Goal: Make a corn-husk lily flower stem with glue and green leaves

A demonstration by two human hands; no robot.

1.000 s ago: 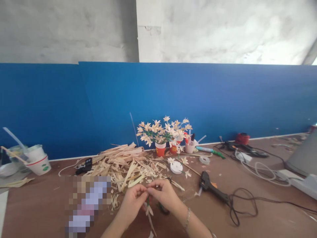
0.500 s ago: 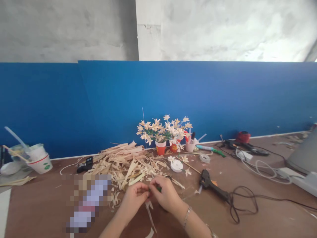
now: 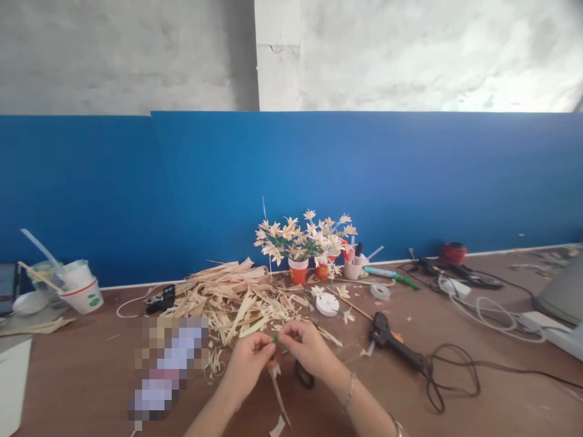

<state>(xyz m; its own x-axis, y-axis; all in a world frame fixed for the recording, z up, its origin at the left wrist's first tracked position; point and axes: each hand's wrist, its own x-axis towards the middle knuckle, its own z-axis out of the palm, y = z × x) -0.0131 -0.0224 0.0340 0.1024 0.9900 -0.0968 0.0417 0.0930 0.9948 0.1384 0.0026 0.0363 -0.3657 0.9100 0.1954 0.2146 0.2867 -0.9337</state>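
Two bare hands at work over a brown worktop (image 3: 82, 376), seen from the head camera. The left hand (image 3: 246, 367) pinches a small green piece of indistinct material (image 3: 275, 340) between thumb and forefinger, at the centre of the near edge. The right hand (image 3: 306, 352) has its thumb and fingertips drawn close together just beside this piece; whether they grip it cannot be told. Just below the fingers is a small pale flower with pointed petals (image 3: 276, 369), and beneath it a thin pale strip (image 3: 280, 397) slants toward the near edge. A dark curved loop (image 3: 305, 375) lies partly hidden under the right hand.

Beyond the left hand spreads a heap of straw-coloured, dry, curled strips (image 3: 246, 306). Behind it, to the right, cream star-shaped flowers on green stems (image 3: 291, 240) stand in a red paper cup with a white rim (image 3: 298, 273). Nearer stands a white round spool (image 3: 327, 304), with a ring-shaped roll of clear tape (image 3: 379, 291) to its right. A black glue gun (image 3: 396, 346) lies to the right of the hands, its dark cable coiled beside it. An upright blue panel (image 3: 291, 164) borders the far side.
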